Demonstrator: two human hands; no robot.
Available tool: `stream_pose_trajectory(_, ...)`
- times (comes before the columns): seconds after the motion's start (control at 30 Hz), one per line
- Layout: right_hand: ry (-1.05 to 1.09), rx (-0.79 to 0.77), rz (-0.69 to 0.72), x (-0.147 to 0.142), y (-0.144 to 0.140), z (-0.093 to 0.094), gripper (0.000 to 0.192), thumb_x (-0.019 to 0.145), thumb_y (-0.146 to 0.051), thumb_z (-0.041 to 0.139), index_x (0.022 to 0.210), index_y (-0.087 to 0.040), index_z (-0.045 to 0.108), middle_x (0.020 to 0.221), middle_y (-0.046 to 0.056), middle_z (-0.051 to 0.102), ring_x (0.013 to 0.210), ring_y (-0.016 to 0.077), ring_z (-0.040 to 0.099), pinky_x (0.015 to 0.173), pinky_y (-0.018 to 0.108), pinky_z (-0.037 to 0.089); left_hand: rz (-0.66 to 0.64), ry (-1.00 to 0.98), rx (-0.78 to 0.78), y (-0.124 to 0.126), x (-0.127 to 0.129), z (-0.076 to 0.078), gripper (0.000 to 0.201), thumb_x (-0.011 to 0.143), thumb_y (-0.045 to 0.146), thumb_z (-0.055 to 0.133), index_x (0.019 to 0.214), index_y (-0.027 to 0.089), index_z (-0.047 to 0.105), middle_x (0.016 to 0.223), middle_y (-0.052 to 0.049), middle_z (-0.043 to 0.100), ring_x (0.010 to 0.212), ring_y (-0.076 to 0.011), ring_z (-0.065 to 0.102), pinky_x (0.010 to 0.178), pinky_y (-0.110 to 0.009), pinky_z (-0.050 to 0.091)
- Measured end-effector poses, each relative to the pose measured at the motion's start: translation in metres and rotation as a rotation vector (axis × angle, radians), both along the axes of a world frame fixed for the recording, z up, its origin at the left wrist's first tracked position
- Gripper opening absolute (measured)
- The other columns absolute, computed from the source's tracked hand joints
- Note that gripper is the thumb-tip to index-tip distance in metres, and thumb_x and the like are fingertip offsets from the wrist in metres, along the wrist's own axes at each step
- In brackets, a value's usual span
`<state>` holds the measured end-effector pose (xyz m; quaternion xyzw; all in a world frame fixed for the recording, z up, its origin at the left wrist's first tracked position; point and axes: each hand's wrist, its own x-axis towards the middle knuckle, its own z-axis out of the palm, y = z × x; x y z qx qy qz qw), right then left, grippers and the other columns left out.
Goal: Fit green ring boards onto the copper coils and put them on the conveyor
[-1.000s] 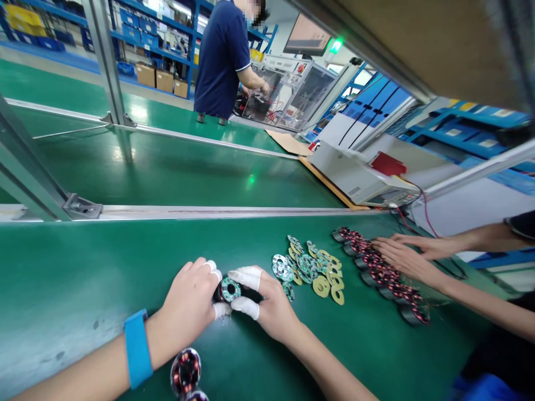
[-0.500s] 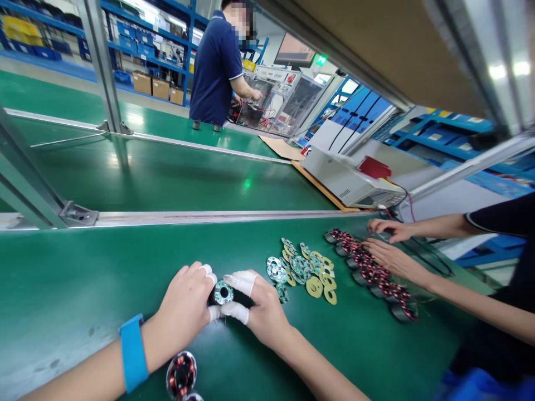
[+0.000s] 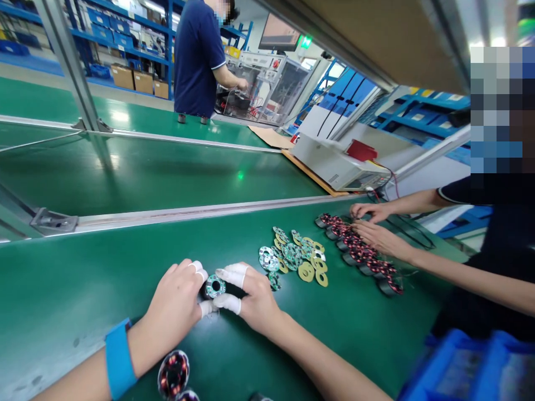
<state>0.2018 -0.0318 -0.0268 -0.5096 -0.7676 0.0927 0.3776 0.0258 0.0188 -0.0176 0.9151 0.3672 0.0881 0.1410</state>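
Observation:
My left hand (image 3: 178,295), fingertips in white finger cots and a blue band at the wrist, is closed around the left side of a dark cylindrical motor stator (image 3: 206,292). A ring-shaped green circuit board (image 3: 210,280) sits on its top, facing up. From the other side my right hand (image 3: 259,301), also in finger cots, pinches the same piece, thumb low and forefinger high at the board's edge. Thin wire ends show under the thumbs. Nearer me lie two stators with copper windings (image 3: 173,374), one cut off by the frame.
Right of my hands lies a pile of green boards and yellow rings (image 3: 306,272). A co-worker's hands (image 3: 380,236) work over a row of wound stators (image 3: 363,256). Blue bins (image 3: 434,367) stand at lower right. A metal rail (image 3: 200,210) crosses behind.
The view has swung slightly, so everything sits further left, and more of the blue bins shows at lower right. Both my hands keep their grip on the stator and board.

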Motion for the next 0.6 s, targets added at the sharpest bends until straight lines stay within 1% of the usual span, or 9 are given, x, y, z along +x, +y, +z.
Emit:
stream_pose_trajectory(0.2, 0.021, -0.011, 0.029, 0.006, 0.004, 0.0011, 0.038, 0.079, -0.051, 0.061, 0.104, -0.023, 0.068, 0.086, 0.008, 0.072, 0.076, 0.0201, 0.065, 0.066, 0.031, 0.054, 0.0, 0.016, 0.005, 0.0008, -0.0015, 0.0004, 0.029, 0.081, 0.045, 0.06, 0.08, 0.016, 0.061, 0.083, -0.007, 0.06, 0.082, -0.0246, 0.053, 0.069, -0.036, 0.039)
stream_pose_trajectory(0.33, 0.0, 0.002, 0.044, 0.0071, 0.0045, -0.001, 0.038, 0.08, -0.051, 0.06, 0.104, -0.023, 0.068, 0.086, 0.008, 0.072, 0.076, 0.0199, 0.066, 0.066, 0.03, 0.054, -0.001, 0.007, 0.008, 0.0012, -0.0021, -0.0015, 0.027, 0.081, 0.042, 0.061, 0.084, 0.016, 0.062, 0.087, -0.007, 0.061, 0.085, -0.0246, 0.053, 0.071, -0.036, 0.039)
stream_pose_trajectory(0.47, -0.038, 0.036, 0.008, 0.0047, 0.0025, -0.0039, 0.039, 0.081, -0.05, 0.06, 0.105, -0.02, 0.068, 0.087, 0.009, 0.072, 0.076, 0.0201, 0.065, 0.066, 0.03, 0.053, 0.011, 0.015, 0.027, 0.0009, -0.0021, -0.0024, 0.021, 0.082, 0.037, 0.059, 0.081, 0.016, 0.062, 0.084, -0.007, 0.061, 0.084, -0.0245, 0.053, 0.071, -0.035, 0.039)
stream_pose_trajectory(0.6, -0.05, -0.002, -0.019, 0.0018, 0.0005, -0.0056, 0.036, 0.081, -0.049, 0.06, 0.102, -0.022, 0.068, 0.086, 0.008, 0.072, 0.075, 0.0198, 0.065, 0.066, 0.03, 0.053, 0.024, 0.002, 0.038, 0.0006, -0.0012, 0.0004, 0.019, 0.082, 0.035, 0.058, 0.08, 0.016, 0.062, 0.081, -0.007, 0.061, 0.082, -0.0242, 0.054, 0.07, -0.035, 0.04)
